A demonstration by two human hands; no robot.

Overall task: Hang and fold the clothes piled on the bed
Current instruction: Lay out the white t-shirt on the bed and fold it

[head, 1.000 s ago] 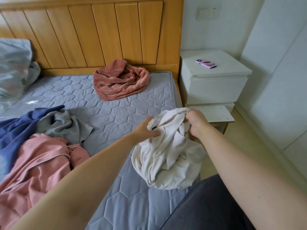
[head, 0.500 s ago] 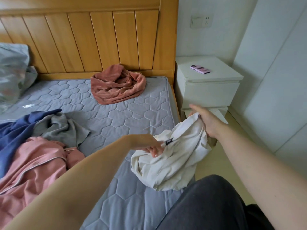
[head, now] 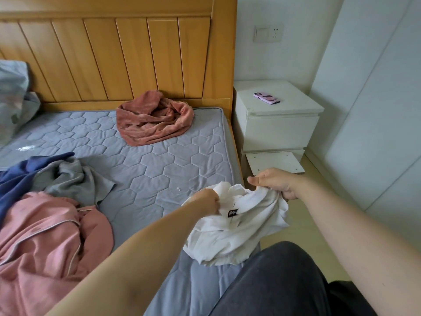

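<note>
A crumpled white garment [head: 230, 238] with a small black label hangs over the bed's right edge, above my dark-trousered knee. My left hand [head: 208, 200] grips its left part and my right hand [head: 276, 182] grips its upper right part, so the cloth is stretched a little between them. On the grey quilted mattress [head: 159, 169] lie a pink garment [head: 45, 242], a grey one [head: 73, 179] and a blue one [head: 18, 174] in a pile at the left. A rust-red garment [head: 155, 119] lies bunched near the headboard.
A wooden headboard [head: 118, 55] stands behind the bed. A white nightstand [head: 275, 119] with a pink phone [head: 266, 98] stands to the right, with a loose white board [head: 273, 161] at its foot. A grey pillow [head: 13, 99] lies far left. White cupboard doors [head: 376, 110] line the right.
My hands have spread apart on the white garment and turned it, and its black label now faces up. My view has tilted slightly, and the piles on the bed have stayed put.
</note>
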